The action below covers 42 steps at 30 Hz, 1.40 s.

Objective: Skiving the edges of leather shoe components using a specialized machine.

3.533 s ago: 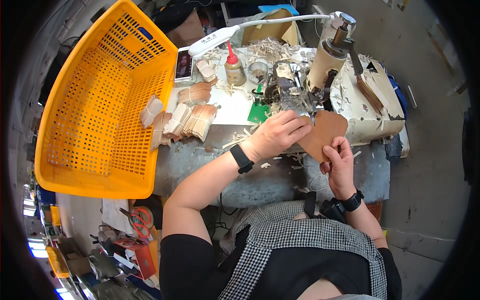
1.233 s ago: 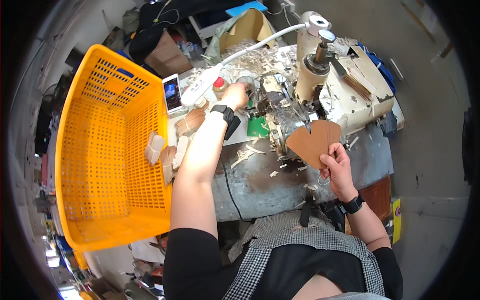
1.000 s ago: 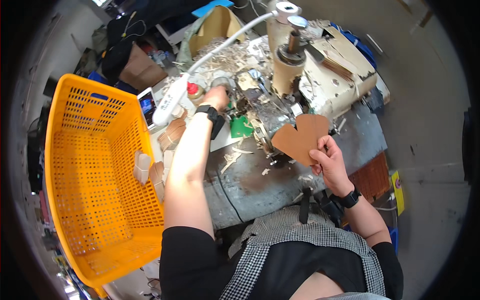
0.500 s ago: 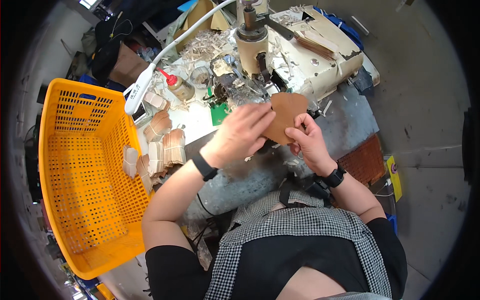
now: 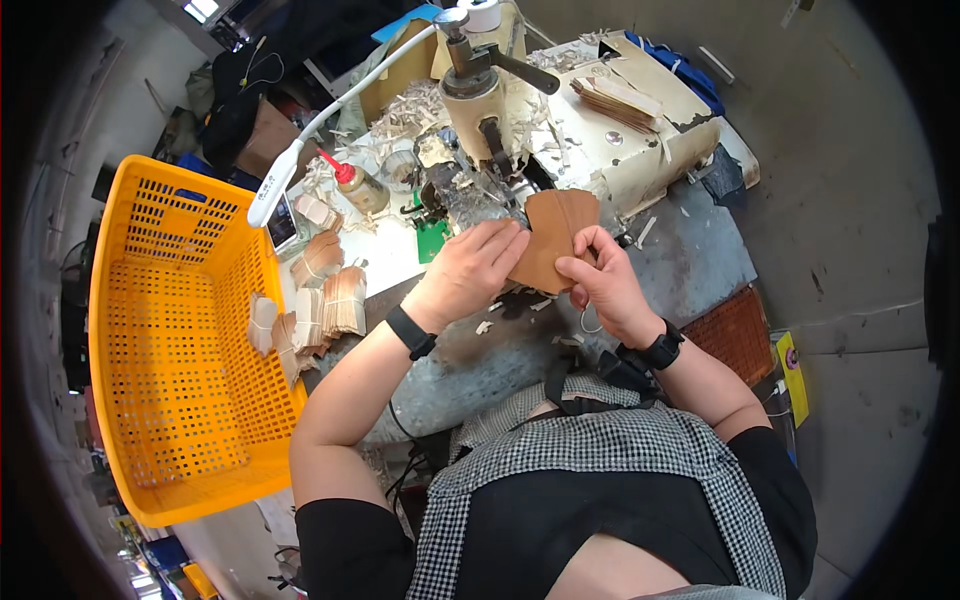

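Thin brown leather pieces [image 5: 550, 235], apparently a few overlapping, are held up in front of a cream-coloured machine [image 5: 472, 118]. My right hand [image 5: 605, 280] pinches their lower right edge between thumb and fingers. My left hand [image 5: 470, 268] is at their left edge, its fingers stretched out side by side and the fingertips at the leather; its thumb is mostly hidden. A thin ring or loop [image 5: 591, 320] hangs below my right fingers. Behind my left hand, a green plate [image 5: 432, 241] lies beside the machine's working parts.
A yellow plastic basket [image 5: 190, 488] stands at the left. Tied bundles of cut pieces [image 5: 344, 300] lie beside it. A red-capped bottle [image 5: 362, 188], a white lamp [image 5: 276, 185] and heaps of scraps [image 5: 415, 112] surround the machine. More brown strips [image 5: 612, 105] lie on its top.
My left hand, blurred before, has steadied at the leather's left edge. The leather and my right hand have shifted slightly left, and the layered edges show more. The whole view has also moved a little.
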### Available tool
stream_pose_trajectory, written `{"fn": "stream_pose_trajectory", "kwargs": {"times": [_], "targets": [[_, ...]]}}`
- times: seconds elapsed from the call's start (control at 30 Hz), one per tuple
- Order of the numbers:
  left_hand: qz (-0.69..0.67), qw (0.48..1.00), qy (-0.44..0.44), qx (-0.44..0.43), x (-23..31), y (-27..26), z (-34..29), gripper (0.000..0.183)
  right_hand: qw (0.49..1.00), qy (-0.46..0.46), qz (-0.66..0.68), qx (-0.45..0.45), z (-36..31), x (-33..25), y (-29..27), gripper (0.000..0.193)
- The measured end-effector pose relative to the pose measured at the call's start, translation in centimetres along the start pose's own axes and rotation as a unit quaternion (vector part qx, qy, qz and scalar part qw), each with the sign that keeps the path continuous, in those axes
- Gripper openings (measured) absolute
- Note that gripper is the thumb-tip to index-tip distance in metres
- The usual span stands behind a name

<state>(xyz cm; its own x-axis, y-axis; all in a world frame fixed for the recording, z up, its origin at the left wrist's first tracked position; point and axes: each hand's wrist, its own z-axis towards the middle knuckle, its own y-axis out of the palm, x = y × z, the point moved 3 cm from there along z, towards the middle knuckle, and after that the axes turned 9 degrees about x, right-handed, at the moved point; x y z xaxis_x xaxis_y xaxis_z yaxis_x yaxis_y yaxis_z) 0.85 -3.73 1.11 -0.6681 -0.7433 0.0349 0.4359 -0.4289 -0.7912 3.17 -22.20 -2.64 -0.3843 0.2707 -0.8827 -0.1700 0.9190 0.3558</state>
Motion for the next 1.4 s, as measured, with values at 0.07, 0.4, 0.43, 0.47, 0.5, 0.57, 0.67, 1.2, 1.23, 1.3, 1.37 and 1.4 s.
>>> {"fn": "stream_pose_trajectory", "kwargs": {"times": [0.07,0.4,0.43,0.47,0.5,0.57,0.67,1.2,1.23,1.3,1.37,1.4], "targets": [[0.014,1.000,0.001,0.001,-0.5,-0.1,-0.3,0.055,1.000,-0.001,0.001,-0.014,0.0,-0.1,0.1,0.027],[0.021,0.999,-0.014,0.033,-1.2,-1.8,0.2,0.048,0.999,0.016,-0.001,-0.046,0.3,-0.2,1.6,0.027],[0.022,0.999,-0.015,0.033,-1.1,-2.0,0.6,0.048,0.999,0.014,0.005,-0.045,0.3,-0.3,1.7,0.027],[0.024,0.999,-0.015,0.033,-1.0,-2.0,0.9,0.047,0.999,0.013,0.005,-0.039,0.3,-0.3,1.6,0.028],[0.019,0.999,-0.013,0.036,-1.1,-1.7,0.8,0.047,0.999,0.011,0.005,-0.033,0.3,-0.3,1.3,0.028],[0.008,0.999,-0.009,0.039,-1.2,-1.0,0.3,0.047,1.000,0.006,0.011,-0.025,0.2,-0.1,1.2,0.029],[0.018,0.999,-0.025,0.020,-1.3,-0.8,0.3,0.049,1.000,0.002,0.017,-0.018,0.1,0.0,1.1,0.029],[-0.028,1.000,0.004,-0.003,-1.0,-0.9,-0.3,0.055,1.000,-0.019,0.012,0.002,-0.1,0.2,1.1,0.030],[-0.018,1.000,0.010,0.000,-1.3,-0.9,-0.3,0.056,1.000,-0.017,0.016,0.002,-0.1,0.2,1.2,0.030],[0.001,1.000,0.023,0.006,-2.0,-0.7,-0.5,0.057,1.000,-0.014,0.018,0.004,-0.2,0.1,1.5,0.030],[0.008,1.000,0.018,-0.009,-1.6,-0.9,-0.5,0.055,1.000,-0.018,0.015,0.006,-0.1,0.2,1.4,0.030],[0.011,1.000,0.015,-0.017,-1.4,-0.9,-0.5,0.054,1.000,-0.023,0.011,0.006,0.0,0.4,1.2,0.030]]}}
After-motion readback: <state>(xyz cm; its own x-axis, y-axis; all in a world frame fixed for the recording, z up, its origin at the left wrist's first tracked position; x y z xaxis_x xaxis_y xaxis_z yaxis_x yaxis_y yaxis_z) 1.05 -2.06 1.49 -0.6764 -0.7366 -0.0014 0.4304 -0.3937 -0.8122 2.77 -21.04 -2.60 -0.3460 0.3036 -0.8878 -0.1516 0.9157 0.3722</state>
